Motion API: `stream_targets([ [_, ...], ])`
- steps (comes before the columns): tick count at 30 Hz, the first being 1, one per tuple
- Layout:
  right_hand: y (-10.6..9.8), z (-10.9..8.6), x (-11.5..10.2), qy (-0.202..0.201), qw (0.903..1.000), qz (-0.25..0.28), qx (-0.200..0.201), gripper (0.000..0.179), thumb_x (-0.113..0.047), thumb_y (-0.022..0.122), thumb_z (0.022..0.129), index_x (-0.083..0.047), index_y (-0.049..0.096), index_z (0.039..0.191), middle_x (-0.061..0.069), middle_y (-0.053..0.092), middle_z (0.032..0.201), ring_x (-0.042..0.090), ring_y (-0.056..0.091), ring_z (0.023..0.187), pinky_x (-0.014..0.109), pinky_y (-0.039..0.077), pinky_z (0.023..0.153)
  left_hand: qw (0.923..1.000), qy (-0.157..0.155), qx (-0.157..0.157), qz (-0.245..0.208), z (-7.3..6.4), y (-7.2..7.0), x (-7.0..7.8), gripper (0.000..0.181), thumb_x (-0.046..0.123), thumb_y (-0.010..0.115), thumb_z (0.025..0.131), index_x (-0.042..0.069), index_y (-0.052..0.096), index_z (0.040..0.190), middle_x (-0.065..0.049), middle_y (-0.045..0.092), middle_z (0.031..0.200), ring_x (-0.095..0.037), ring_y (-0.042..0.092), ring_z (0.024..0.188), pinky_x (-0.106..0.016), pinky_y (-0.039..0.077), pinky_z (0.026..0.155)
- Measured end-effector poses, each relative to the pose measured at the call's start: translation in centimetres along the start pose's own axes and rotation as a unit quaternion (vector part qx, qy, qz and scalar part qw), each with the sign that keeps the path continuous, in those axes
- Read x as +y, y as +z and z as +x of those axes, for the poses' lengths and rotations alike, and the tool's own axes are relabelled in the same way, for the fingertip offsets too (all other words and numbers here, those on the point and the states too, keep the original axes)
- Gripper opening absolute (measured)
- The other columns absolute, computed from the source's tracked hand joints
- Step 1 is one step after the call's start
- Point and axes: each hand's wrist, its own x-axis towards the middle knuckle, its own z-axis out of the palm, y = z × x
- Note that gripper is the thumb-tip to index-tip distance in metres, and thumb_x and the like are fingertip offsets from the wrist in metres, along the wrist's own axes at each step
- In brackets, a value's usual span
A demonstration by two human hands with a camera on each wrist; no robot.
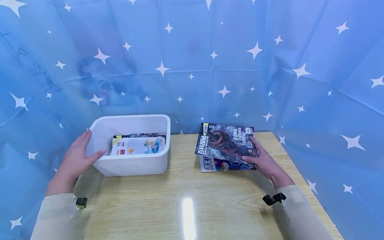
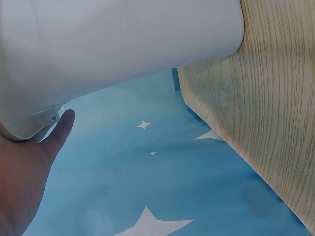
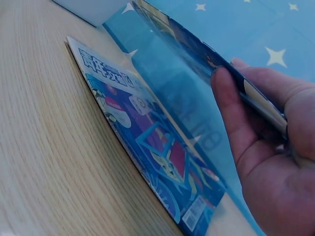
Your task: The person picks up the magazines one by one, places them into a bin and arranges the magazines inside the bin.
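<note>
My right hand (image 1: 264, 163) pinches the right edge of a dark magazine (image 1: 222, 140), thumb on one face and fingers on the other. In the right wrist view this magazine (image 3: 192, 49) is tilted and raised above a second, blue magazine (image 3: 152, 137), which lies flat on the table. From the head, the dark magazine covers most of the blue one. My left hand (image 1: 73, 160) rests at the left side of a white bin (image 1: 135, 165), thumb and fingers spread near its rim. Inside the bin lies a magazine with a beach picture (image 1: 141, 146), with a darker one behind it.
The bin and magazines are on a light wooden table (image 1: 150, 203). A blue curtain with white stars (image 1: 192, 60) hangs behind the table and along both sides. The bin stands at the back left, the blue magazine at the back right.
</note>
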Motion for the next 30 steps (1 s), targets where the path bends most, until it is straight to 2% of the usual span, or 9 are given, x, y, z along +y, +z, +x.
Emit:
stream_targets([
  [4, 0.1, 0.1, -0.2, -0.001, 1.0, -0.005, 0.002, 0.115, -0.011, 0.08, 0.104, -0.045, -0.001, 0.177, 0.002, -0.031, 0.181, 0.05, -0.018, 0.165, 0.081, 0.02, 0.125, 1.0, -0.002, -0.001, 0.003, 0.1, 0.0, -0.1, 0.11, 0.059, 0.069, 0.105, 0.001, 0.008, 0.176, -0.031, 0.008, 0.181, -0.059, 0.01, 0.164, -0.091, 0.019, 0.116],
  [9, 0.3, 0.1, -0.5, -0.01, 0.9998, -0.014, 0.002, 0.114, -0.013, 0.08, 0.104, -0.043, -0.001, 0.178, 0.003, -0.029, 0.182, 0.049, -0.017, 0.166, 0.077, 0.021, 0.127, 1.0, 0.002, 0.0, 0.001, 0.1, 0.0, -0.2, 0.109, 0.058, 0.069, 0.105, 0.0, 0.008, 0.176, -0.032, 0.009, 0.181, -0.059, 0.01, 0.164, -0.09, 0.018, 0.117],
  [16, 0.6, 0.3, -1.0, -0.012, 0.9998, -0.013, 0.004, 0.113, -0.015, 0.081, 0.104, -0.044, 0.0, 0.178, 0.002, -0.029, 0.182, 0.049, -0.008, 0.167, 0.071, 0.026, 0.128, 1.0, 0.002, -0.002, 0.002, 0.1, 0.0, -0.2, 0.109, 0.058, 0.069, 0.106, 0.0, 0.007, 0.176, -0.032, 0.009, 0.181, -0.059, 0.009, 0.164, -0.09, 0.018, 0.117],
  [20, 0.9, 0.4, -1.5, -0.009, 0.9999, -0.003, 0.002, 0.113, -0.015, 0.08, 0.104, -0.045, -0.001, 0.178, 0.0, -0.03, 0.181, 0.051, -0.004, 0.167, 0.073, 0.025, 0.128, 1.0, -0.002, -0.004, 0.003, 0.1, 0.0, -0.1, 0.11, 0.058, 0.068, 0.106, 0.0, 0.007, 0.176, -0.032, 0.008, 0.181, -0.059, 0.009, 0.164, -0.09, 0.018, 0.117],
  [26, 1.2, 0.6, -2.2, -0.015, 0.9997, -0.015, 0.008, 0.113, -0.016, 0.08, 0.104, -0.045, 0.0, 0.177, 0.0, -0.028, 0.182, 0.049, 0.0, 0.168, 0.069, 0.029, 0.128, 1.0, 0.004, 0.0, 0.004, 0.2, 0.0, -0.2, 0.109, 0.057, 0.069, 0.106, 0.0, 0.008, 0.176, -0.032, 0.009, 0.181, -0.058, 0.01, 0.164, -0.09, 0.019, 0.118],
  [30, 1.4, 0.7, -2.5, -0.018, 0.9996, -0.019, 0.012, 0.112, -0.017, 0.081, 0.104, -0.046, 0.001, 0.177, 0.0, -0.027, 0.182, 0.046, -0.006, 0.168, 0.069, 0.028, 0.129, 1.0, 0.005, 0.0, 0.004, 0.1, 0.0, -0.2, 0.109, 0.057, 0.069, 0.105, 0.0, 0.008, 0.176, -0.031, 0.009, 0.181, -0.058, 0.01, 0.164, -0.089, 0.018, 0.118],
])
